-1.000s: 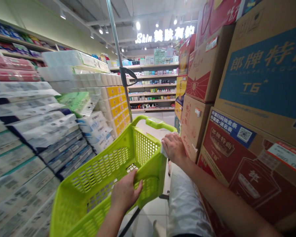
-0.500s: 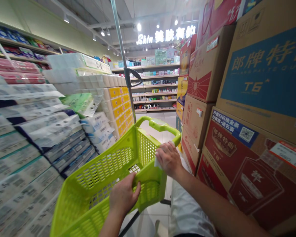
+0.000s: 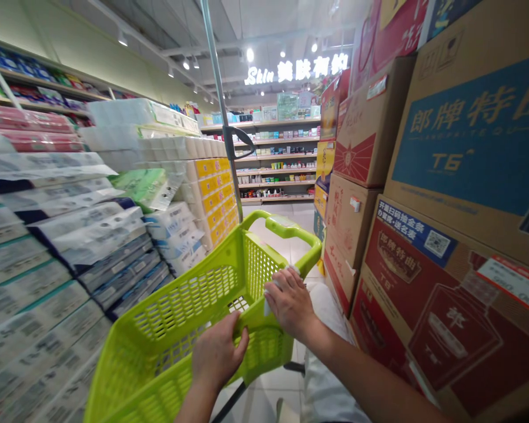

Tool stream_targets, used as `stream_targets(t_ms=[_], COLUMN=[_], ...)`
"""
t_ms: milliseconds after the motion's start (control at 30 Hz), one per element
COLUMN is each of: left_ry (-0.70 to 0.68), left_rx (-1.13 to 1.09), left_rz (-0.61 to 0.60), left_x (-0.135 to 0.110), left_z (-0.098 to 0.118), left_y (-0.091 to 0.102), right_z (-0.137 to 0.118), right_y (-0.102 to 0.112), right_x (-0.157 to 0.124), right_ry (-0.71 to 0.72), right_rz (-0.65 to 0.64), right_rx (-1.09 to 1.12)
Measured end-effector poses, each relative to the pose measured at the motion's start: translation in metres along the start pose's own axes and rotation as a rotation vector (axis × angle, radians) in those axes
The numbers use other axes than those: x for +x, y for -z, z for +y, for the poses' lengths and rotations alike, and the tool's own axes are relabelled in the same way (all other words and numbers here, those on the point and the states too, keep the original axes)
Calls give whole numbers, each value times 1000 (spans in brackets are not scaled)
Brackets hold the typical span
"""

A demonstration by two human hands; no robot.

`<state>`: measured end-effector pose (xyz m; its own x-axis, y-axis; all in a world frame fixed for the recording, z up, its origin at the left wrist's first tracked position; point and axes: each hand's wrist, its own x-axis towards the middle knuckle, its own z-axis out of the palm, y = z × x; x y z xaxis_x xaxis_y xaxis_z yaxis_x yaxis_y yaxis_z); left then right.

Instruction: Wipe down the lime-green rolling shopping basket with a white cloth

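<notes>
A lime-green plastic shopping cart (image 3: 176, 292) stands in front of me, its near side turned toward my body. My left hand (image 3: 218, 349) is closed over the near rim, thumb on the outer face and fingers over the inside. Farther along the same rim, toward the cart's handle (image 3: 286, 227), my right hand (image 3: 290, 301) presses a white tissue (image 3: 268, 305) against the green plastic. Only the tissue's edges show between and below the fingers. The basket's latticed floor shows no goods in the part I can see.
Stacked tissue packs (image 3: 92, 235) rise close on the left. Cardboard cartons (image 3: 467, 135) form a wall on the right. A metal pole (image 3: 218, 82) stands upright beyond the cart. Shelves of small products (image 3: 277, 153) line the back, past a tiled floor (image 3: 264, 393).
My right hand has slid with the tissue along the rim, toward my left hand. My left hand keeps its grip on the rim. The view has tilted slightly.
</notes>
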<state>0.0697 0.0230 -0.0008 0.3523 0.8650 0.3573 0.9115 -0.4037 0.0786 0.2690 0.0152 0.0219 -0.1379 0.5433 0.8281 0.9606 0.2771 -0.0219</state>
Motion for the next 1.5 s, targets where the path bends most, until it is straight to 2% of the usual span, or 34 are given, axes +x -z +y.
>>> stream_targets(t_ms=[133, 200, 300, 400, 467, 567, 667, 733, 833, 967, 1033, 1133, 1233, 1300, 1400, 1500], left_ry=[-3, 3, 20, 25, 11, -11, -13, -6, -2, -7, -13, -10, -2, 3, 10, 12], left_rx=[-18, -14, -12, -24, -39, -52, -39, -22, -7, -24, -42, -60, -55, -42, -26, -40], left_rz=[10, 8, 9, 8, 2, -3, 7, 11, -1, 1, -1, 6, 11, 14, 14, 12], left_x=[0, 0, 0, 0, 0, 0, 0, 0, 0, 0, 0, -1, -2, -2, -2, -2], left_z=[0, 2, 3, 1, -2, -6, -7, -5, -2, -2, -4, -8, -9, -8, -5, -4], left_y=[0, 0, -1, -1, 0, -1, -2, -3, -3, 0, 0, -1, -3, -4, -4, -3], right_z=[36, 41, 23, 0, -3, 20, 50, 58, 40, -4, -11, 8, 44, 60, 53, 22], right_y=[15, 17, 9, 0, 0, 10, 22, 25, 17, -1, -3, 6, 21, 26, 21, 8], right_x=[9, 11, 8, 1, 0, 6, 16, 20, 17, 2, -1, 4, 17, 23, 24, 15], right_ry=[-134, -187, -205, -127, -72, -87, -192, -244, -241, -113, -48, -47, -147, -206, -235, -179], right_rz=[47, 60, 44, -4, -22, -1, 65, 90, 63, 2, -7, -8, 32, 72, 91, 41], right_rx=[-26, -38, -36, -4, 14, 7, -31, -49, -39, 14, 27, 23, -3, -24, -44, -16])
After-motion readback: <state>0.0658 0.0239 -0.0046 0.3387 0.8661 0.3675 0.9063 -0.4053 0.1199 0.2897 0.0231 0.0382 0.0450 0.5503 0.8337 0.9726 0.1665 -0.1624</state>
